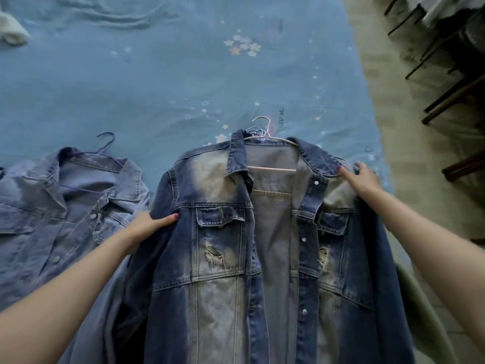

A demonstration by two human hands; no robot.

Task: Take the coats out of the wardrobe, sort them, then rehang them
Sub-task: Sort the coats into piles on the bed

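Observation:
A dark, bleached and ripped denim jacket point(223, 258) lies open on the blue bed sheet point(170, 74), still on a pale pink hanger point(265, 135). My left hand point(149, 225) grips the jacket's left shoulder and sleeve seam, thumb on top. My right hand point(363, 178) holds its right shoulder beside the collar. To the left lies a lighter denim jacket point(65, 206) on a purple wire hanger point(105, 148). More hanger hooks show behind the dark jacket's collar.
A pale cloth point(11, 28) sits at the bed's far left corner. Right of the bed is a tiled floor point(393, 74) with dark chair legs point(446, 101). A greenish fabric point(420, 311) shows at the lower right.

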